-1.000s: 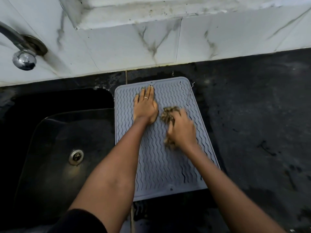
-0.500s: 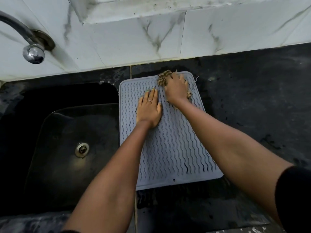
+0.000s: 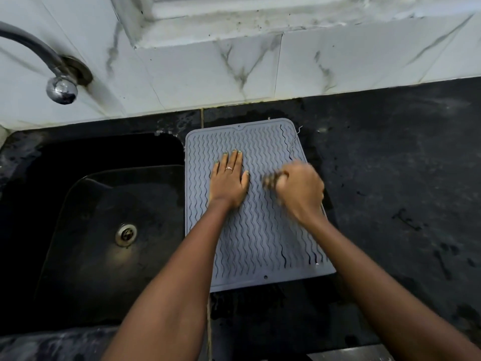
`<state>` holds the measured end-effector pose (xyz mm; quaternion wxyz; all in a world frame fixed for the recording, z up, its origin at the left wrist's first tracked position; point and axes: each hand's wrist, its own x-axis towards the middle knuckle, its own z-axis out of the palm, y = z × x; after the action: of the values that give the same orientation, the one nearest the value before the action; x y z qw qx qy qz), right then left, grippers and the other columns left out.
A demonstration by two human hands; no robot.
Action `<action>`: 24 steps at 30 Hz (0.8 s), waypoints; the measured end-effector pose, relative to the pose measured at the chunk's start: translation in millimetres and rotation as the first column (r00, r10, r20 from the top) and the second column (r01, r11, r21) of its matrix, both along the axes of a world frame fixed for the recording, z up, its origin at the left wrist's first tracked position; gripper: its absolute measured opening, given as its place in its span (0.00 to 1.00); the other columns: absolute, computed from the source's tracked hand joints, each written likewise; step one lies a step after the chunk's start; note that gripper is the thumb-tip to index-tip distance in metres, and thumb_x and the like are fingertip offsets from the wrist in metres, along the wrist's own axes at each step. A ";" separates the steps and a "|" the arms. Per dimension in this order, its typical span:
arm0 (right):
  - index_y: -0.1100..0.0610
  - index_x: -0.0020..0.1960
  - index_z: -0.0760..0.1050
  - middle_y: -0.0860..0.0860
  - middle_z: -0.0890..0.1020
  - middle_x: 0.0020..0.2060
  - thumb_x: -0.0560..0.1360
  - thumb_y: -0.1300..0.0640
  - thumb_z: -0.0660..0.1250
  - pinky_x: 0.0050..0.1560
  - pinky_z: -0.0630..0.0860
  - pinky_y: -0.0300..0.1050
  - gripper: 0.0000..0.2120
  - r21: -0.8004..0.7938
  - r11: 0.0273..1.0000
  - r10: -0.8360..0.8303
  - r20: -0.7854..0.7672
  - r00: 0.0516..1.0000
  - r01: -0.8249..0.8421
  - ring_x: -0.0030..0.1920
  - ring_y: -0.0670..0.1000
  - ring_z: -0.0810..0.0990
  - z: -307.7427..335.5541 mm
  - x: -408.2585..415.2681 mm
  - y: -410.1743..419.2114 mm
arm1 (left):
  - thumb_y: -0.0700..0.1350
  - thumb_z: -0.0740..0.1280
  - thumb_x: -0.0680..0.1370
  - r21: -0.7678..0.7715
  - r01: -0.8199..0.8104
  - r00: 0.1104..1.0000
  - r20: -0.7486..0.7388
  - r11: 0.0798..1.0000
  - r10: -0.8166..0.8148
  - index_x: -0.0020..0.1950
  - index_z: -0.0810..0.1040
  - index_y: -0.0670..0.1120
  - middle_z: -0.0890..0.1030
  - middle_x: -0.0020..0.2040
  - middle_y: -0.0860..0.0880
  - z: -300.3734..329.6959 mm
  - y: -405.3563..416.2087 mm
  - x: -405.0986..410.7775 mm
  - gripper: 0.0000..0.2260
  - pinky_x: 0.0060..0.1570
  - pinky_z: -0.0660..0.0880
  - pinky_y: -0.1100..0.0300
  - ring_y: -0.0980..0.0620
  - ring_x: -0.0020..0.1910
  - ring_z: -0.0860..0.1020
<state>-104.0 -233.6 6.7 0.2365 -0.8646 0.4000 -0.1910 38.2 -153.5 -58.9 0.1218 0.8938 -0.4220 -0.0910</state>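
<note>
On mat, right side: right grip curled tight round scrubber, blurred, touching mat; left grip flat w/ straight fingers, pressing mat just beside. Mat lies on counter next to sink.

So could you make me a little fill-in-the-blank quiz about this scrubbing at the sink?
The left hand presses ____ on the grey mat.
The right hand grips a scrubber, while the ring sits on the ____ hand.
The mat lies on the black counter, to the ____ of the sink.
Missing words: flat; left; right.
</note>
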 end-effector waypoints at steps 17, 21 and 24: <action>0.62 0.42 0.76 0.54 0.78 0.45 0.68 0.62 0.60 0.35 0.70 0.45 0.07 -0.149 0.986 0.065 -0.060 0.996 -0.073 0.41 0.54 0.74 -37.7 -17.1 8.7 | 0.52 0.47 0.83 0.031 0.017 1.000 0.014 0.999 -0.017 0.79 0.47 0.50 0.47 0.80 0.49 1.2 32.4 -26.9 0.24 0.76 0.41 0.52 0.50 0.79 0.44; 0.61 0.38 0.78 0.52 0.78 0.43 0.68 0.61 0.59 0.34 0.64 0.41 0.08 0.013 0.997 -0.076 0.044 0.996 0.076 0.40 0.54 0.75 -21.7 -3.8 -7.7 | 0.53 0.47 0.83 0.041 0.017 1.000 0.017 0.999 -0.017 0.79 0.47 0.51 0.47 0.80 0.49 0.5 42.9 -35.2 0.25 0.76 0.42 0.51 0.49 0.79 0.44; 0.57 0.62 0.74 0.55 0.72 0.59 0.74 0.61 0.60 0.56 0.72 0.53 0.16 0.015 1.000 -0.008 -0.045 0.999 0.009 0.57 0.56 0.72 -22.2 26.7 -25.0 | 0.54 0.46 0.83 0.027 0.003 1.000 0.020 1.000 -0.004 0.79 0.47 0.52 0.48 0.80 0.49 -3.0 50.3 -42.1 0.24 0.76 0.42 0.52 0.49 0.79 0.45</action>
<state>-77.3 -258.6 -15.5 0.2332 -0.8653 0.4101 -0.1695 -3.9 -103.2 -61.9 0.1052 0.8955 -0.4235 -0.0881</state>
